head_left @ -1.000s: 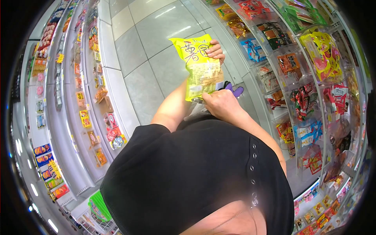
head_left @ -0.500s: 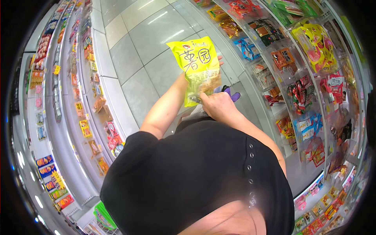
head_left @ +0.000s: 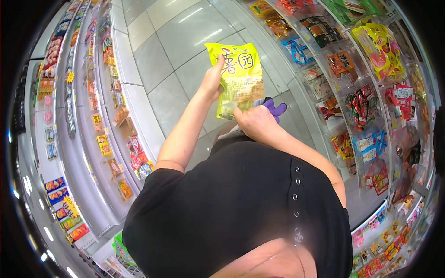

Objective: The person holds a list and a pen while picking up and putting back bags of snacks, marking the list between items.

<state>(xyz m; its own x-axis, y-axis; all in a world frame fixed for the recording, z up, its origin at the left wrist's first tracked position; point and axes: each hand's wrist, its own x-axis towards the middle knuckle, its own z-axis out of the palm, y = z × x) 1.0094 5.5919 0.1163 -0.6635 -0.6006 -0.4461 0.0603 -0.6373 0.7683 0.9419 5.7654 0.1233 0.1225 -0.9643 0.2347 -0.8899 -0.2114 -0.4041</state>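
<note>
A yellow snack bag [head_left: 242, 85] with large dark Chinese characters and a see-through lower part is held upright in front of me. My left hand [head_left: 213, 82] grips its left edge, thumb on the front and the other fingers hidden behind. My right hand [head_left: 257, 121] is closed on the lower right corner, thumb on the front. Just beyond my right hand shows a purple object [head_left: 276, 109], partly hidden; I cannot make out what it is.
Shelves with small packaged snacks [head_left: 104, 146] run along the left side. On the right stand clear bins [head_left: 340, 65] full of colourful snack packets. Grey floor tiles [head_left: 171, 95] lie between them. A bright green basket-like item [head_left: 121, 248] shows at the lower left.
My left hand has shifted from behind the bag to its left edge, thumb now on the front. The bag has moved slightly right and up; my right hand keeps its hold.
</note>
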